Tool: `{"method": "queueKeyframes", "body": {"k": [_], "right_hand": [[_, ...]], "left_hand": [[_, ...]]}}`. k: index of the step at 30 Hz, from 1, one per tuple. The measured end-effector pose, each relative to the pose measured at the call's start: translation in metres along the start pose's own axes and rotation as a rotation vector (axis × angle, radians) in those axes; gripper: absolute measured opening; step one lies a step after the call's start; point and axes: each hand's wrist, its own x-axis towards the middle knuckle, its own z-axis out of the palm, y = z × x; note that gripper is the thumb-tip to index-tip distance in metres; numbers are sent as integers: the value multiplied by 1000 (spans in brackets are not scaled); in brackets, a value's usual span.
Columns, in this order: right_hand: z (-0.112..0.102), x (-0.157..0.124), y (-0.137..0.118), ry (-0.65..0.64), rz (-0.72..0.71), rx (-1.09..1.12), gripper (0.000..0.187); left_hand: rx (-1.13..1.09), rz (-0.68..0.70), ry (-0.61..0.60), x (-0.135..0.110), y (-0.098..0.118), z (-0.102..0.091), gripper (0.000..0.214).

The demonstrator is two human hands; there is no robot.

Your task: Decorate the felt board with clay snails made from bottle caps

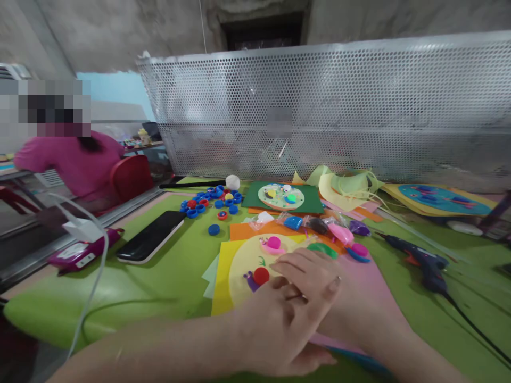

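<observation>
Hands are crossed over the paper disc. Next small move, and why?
I'd probably part the hands: the left hand overlaps the right hand, apparently touching, and together they hide part of the disc. Whether anything lies between them can't be seen; parting them should show it.
</observation>
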Motion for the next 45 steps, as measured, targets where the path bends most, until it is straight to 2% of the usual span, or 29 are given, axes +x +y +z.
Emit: {"method": "queueKeyframes", "body": {"k": [5,8,12,14,17,21,23,27,31,34,37,39,42,45], "right_hand": [[-6,-3,10,-107,97,111,35],[-10,-3,15,-151,88,101,42],[-6,2,5,-210,65,102,36],[-6,2,3,-225,86,113,40],[-10,-2,14,-252,145,100,57],[-18,-7,29,-245,176,41,56],[-20,-4,28,-264,155,57,54],[-23,10,9,-332,142,77,43],[-26,16,-2,-396,131,-5,30],[-22,7,6,-312,134,35,44],[-14,-5,21,-180,117,77,61],[-11,-10,28,-142,100,57,64],[-11,-9,28,-137,79,42,66],[-13,-2,17,-189,72,61,62]], "left_hand": [[54,16,34,-1,-2,-1,79],[125,52,63,0,-2,-2,77],[172,93,33,1,0,3,78],[38,22,23,0,1,1,80],[-270,-180,49,-3,1,-11,78],[-543,-478,21,-8,2,-25,74],[-591,-501,11,-7,4,-25,74],[-647,-472,-46,-2,8,-20,80],[-852,-651,-45,0,12,-20,86],[-943,-776,-14,-2,9,-23,86],[-1016,-790,100,-4,4,-26,85],[-1065,-810,150,-4,2,-26,83],[-1108,-861,142,-4,2,-26,84],[-1143,-883,41,-3,6,-26,87]]}}
